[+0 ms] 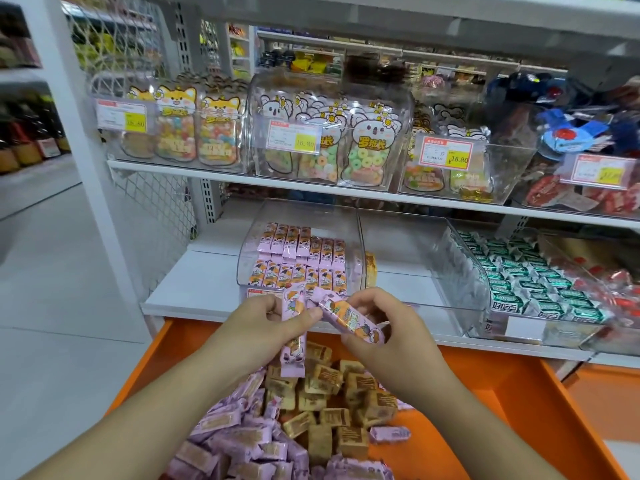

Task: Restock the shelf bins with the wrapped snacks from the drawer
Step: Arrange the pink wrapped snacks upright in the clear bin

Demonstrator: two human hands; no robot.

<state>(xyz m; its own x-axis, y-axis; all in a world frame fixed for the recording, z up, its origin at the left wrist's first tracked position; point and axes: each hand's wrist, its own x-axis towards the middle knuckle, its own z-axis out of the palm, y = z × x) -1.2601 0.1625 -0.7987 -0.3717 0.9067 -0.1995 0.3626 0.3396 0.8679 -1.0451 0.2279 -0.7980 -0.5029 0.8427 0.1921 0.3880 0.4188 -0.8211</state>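
- Snack bars, two pink-wrapped ones, are held above the open orange drawer point(519, 386), just in front of the clear bin point(301, 216) that already carries rows of the same wrapper.
- Left hand point(256, 323) pinches the upright bar point(293, 327) between thumb and fingers; its long axis runs top to bottom, lower end hanging over the drawer heap.
- Right hand point(367, 320) has its fingers curled round the slanted bar point(349, 315), whose long axis runs from upper left to lower right; its upper end nearly meets the other bar.
- Both hands sit just below the bin's front lip, so the bin lies straight ahead and slightly up; the left hand looks a little nearer its middle.
- Front wall and price tag point(263, 292) of the bin stand between bars and rows, so I judge the bars must go over the lip.
- Beside it: an empty-looking clear bin point(398, 237), then green-wrapped sweets point(526, 282); brown squares point(325, 379) and more pink bars point(228, 441) fill the drawer.
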